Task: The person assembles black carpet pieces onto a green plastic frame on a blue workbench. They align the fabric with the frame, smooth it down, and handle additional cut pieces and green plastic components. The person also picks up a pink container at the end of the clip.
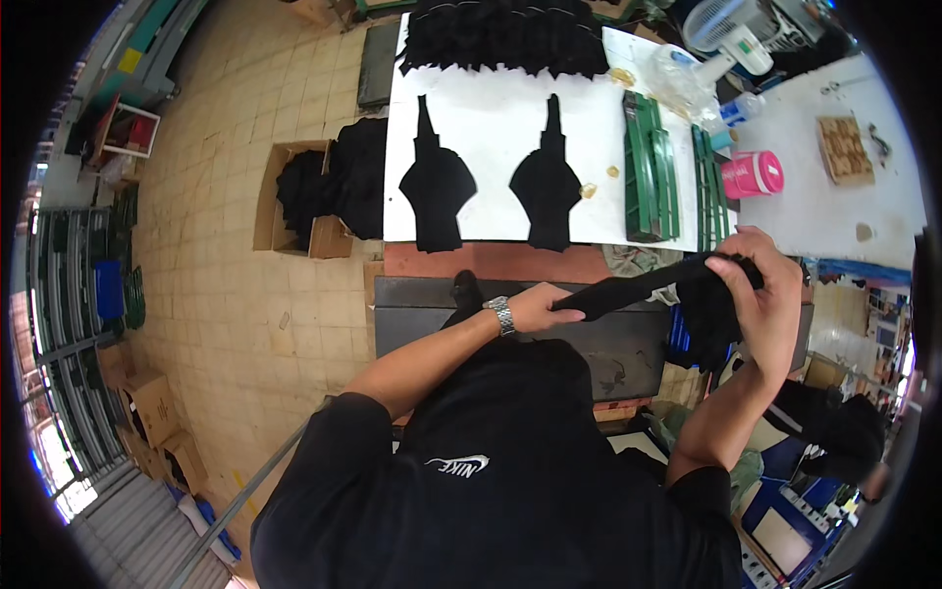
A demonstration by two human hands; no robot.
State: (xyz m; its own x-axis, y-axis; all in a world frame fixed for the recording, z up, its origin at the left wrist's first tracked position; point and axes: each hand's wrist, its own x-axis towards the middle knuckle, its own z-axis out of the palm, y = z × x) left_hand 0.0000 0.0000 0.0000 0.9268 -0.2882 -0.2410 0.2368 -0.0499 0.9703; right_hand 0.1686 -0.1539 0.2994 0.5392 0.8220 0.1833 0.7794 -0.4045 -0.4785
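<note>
We've got a long black fabric piece (638,288) stretched between both hands, held up in the air in front of our chest, clear of the white surface (491,118) ahead. Left hand (543,306) is closed around the narrow end, thumb over the top, wrist w/ a metal watch (501,315) turned inward. Right hand (763,294) is clamped on the bulkier end, fingers curled over the bunched cloth, so the piece runs taut btw the two grips, prob. to pull it straight or turn it.

On the white surface two flat black cut pieces (437,187) (547,182) lie side by side, apart from each other, narrow ends pointing away from us. They look like finished shapes laid out flat so they stay unwrinkled. A heap of black fabric (505,37) sits along the far edge. Right of the pieces lie green racks (650,167), then a pink container (753,174) and a fan (731,29) farther off.

Left of the surface, an open cardboard box (294,196) on the tiled floor (226,177) overflows w/ more black cloth, within easy reach as stock.
</note>
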